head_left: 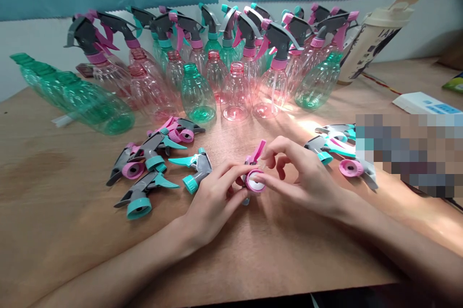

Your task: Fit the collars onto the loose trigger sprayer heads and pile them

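Close to the table's front, my left hand (220,192) is closed around a trigger spray head with a pink collar (255,189) and a pink trigger (259,151). The collar's round opening faces me, and a white disc (258,182) shows inside it. My right hand (304,173) is at the collar's right side, its thumb tip touching the disc. Its index finger is bent and apart from the thumb, with nothing visible between them. Most of the spray head's grey body is hidden by my left fingers. A turquoise-collared spray head (197,170) lies just left of my left hand.
Loose spray heads lie in a left pile (146,163) and a right group (350,168). Behind stand pink and green bottles, several with spray heads; a clear pink bottle (236,96) is nearest. Green bottles (97,105) lie leaning at left. A cream tumbler (374,38) stands back right.
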`<state>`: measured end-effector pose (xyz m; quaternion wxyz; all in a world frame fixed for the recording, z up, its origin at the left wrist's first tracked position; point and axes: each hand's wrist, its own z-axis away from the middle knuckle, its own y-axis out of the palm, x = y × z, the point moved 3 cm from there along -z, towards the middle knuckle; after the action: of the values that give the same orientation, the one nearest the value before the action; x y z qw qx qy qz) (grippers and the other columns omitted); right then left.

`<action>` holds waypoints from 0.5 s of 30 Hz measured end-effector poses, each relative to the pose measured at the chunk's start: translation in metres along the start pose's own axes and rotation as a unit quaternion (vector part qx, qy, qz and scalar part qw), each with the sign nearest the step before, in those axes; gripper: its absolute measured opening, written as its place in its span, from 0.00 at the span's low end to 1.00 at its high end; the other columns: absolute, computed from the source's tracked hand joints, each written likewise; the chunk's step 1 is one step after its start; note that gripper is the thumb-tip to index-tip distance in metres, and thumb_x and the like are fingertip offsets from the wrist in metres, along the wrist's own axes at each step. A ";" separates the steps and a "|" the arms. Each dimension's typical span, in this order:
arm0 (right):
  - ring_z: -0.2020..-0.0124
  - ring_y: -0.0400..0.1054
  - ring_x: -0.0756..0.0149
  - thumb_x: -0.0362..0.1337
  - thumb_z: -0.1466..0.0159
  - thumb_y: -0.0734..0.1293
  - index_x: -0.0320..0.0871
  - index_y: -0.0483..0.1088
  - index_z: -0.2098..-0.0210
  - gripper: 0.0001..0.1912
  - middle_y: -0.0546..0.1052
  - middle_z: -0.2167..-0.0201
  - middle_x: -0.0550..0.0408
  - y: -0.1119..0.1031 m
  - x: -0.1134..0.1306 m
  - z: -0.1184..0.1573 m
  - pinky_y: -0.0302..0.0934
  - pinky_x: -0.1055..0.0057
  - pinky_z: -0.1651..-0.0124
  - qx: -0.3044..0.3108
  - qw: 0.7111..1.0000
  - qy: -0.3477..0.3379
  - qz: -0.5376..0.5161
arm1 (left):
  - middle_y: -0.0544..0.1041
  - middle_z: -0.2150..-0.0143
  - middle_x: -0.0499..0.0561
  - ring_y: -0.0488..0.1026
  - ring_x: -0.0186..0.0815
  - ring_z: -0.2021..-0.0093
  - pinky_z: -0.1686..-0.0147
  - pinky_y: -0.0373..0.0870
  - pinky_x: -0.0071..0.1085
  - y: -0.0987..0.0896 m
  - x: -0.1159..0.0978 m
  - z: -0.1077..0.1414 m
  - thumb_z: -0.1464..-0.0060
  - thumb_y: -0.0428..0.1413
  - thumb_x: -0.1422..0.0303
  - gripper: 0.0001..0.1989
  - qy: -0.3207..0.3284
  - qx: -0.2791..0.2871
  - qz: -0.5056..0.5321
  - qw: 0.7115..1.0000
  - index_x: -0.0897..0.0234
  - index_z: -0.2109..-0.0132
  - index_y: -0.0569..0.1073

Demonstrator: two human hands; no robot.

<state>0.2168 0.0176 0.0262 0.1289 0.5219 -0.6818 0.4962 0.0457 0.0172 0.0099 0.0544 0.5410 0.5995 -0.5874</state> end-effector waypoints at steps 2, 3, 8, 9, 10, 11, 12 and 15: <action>0.71 0.64 0.72 0.35 0.39 0.67 0.40 0.64 0.64 0.08 0.70 0.69 0.55 -0.006 0.006 -0.002 0.59 0.74 0.76 0.004 1.000 -0.006 0.005 | 0.69 0.57 0.46 0.66 0.24 0.71 0.68 0.69 0.21 0.000 0.000 0.000 0.45 0.54 0.83 0.20 0.000 0.001 -0.002 1.000 0.60 0.48 0.68; 0.71 0.65 0.72 0.33 0.40 0.67 0.40 0.64 0.64 0.07 0.71 0.69 0.56 -0.009 0.009 -0.003 0.60 0.74 0.76 0.011 1.000 -0.010 0.006 | 0.69 0.57 0.46 0.66 0.24 0.71 0.69 0.69 0.21 0.000 0.000 0.000 0.45 0.54 0.83 0.20 0.003 0.000 -0.003 1.000 0.60 0.48 0.67; 0.68 0.69 0.73 0.29 0.41 0.67 0.42 0.64 0.60 0.11 0.74 0.66 0.59 -0.020 0.020 -0.004 0.62 0.76 0.70 0.086 0.994 -0.025 0.062 | 0.69 0.58 0.46 0.66 0.25 0.71 0.70 0.68 0.20 0.000 -0.001 0.000 0.45 0.54 0.81 0.19 0.022 -0.006 -0.007 1.000 0.61 0.48 0.67; 0.67 0.69 0.74 0.29 0.41 0.67 0.43 0.64 0.59 0.11 0.74 0.66 0.60 -0.020 0.021 -0.003 0.62 0.76 0.68 0.104 0.991 -0.027 0.086 | 0.69 0.58 0.46 0.66 0.25 0.71 0.70 0.68 0.20 0.000 -0.001 0.000 0.44 0.54 0.81 0.18 0.025 -0.007 -0.008 1.000 0.61 0.48 0.66; 0.67 0.70 0.74 0.28 0.40 0.67 0.43 0.64 0.58 0.11 0.74 0.65 0.60 -0.020 0.021 -0.004 0.61 0.77 0.68 0.119 0.987 -0.027 0.106 | 0.69 0.58 0.46 0.67 0.25 0.70 0.70 0.68 0.20 0.000 -0.001 0.000 0.44 0.54 0.80 0.18 0.027 -0.008 -0.009 1.000 0.61 0.49 0.66; 0.67 0.70 0.75 0.29 0.40 0.66 0.43 0.64 0.58 0.12 0.74 0.65 0.61 -0.020 0.022 -0.004 0.61 0.77 0.68 0.133 0.983 -0.025 0.121 | 0.69 0.58 0.46 0.67 0.25 0.70 0.70 0.69 0.21 0.000 -0.001 0.000 0.44 0.54 0.80 0.17 0.030 -0.008 -0.011 0.999 0.60 0.49 0.66; 0.67 0.70 0.75 0.29 0.40 0.66 0.44 0.64 0.57 0.12 0.75 0.65 0.61 -0.020 0.022 -0.005 0.60 0.78 0.68 0.144 0.981 -0.023 0.130 | 0.69 0.58 0.46 0.67 0.26 0.70 0.69 0.69 0.21 0.000 -0.001 0.000 0.43 0.53 0.80 0.17 0.031 -0.007 -0.015 0.999 0.60 0.48 0.66; 0.67 0.70 0.75 0.32 0.38 0.66 0.44 0.64 0.57 0.11 0.75 0.64 0.61 -0.019 0.025 -0.008 0.59 0.79 0.70 0.160 0.975 -0.018 0.153 | 0.69 0.57 0.47 0.68 0.26 0.70 0.67 0.70 0.23 0.000 -0.001 0.001 0.42 0.51 0.80 0.17 0.031 -0.006 -0.029 0.999 0.60 0.48 0.66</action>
<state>0.2196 0.0105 0.0579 -0.0462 0.4340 -0.6679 0.6029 0.0459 0.0162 0.0099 0.0219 0.5415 0.6195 -0.5679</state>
